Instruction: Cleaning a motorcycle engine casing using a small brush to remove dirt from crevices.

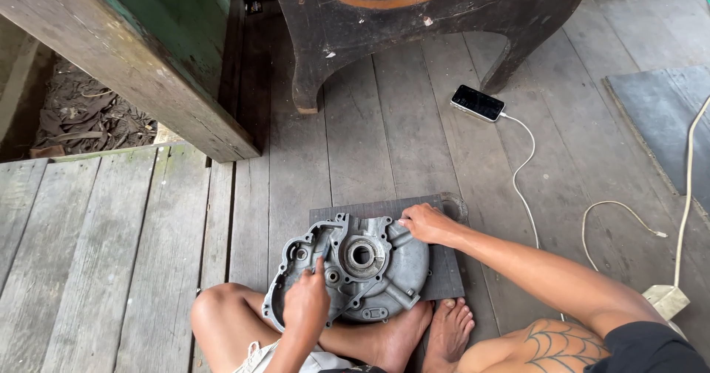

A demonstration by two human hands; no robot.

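**Cast engine cover steadied on a mat over the floorboards**

A grey metal engine cover (355,273) is seen lying on a dark mat (444,273) on the wooden floor (111,255), just far of the crossed feet. The right hand (427,224) is laid on its far right edge, fingers curled over the rim. The left hand (306,303) is clenched around a small tool (323,249) pressed to the near left part. The casting is judged heavy, rigid and sharp-edged, possibly oily; it is best gripped at the thick outer rim or bolt lugs. A phone (478,102) on a white cable (521,173) lies well apart
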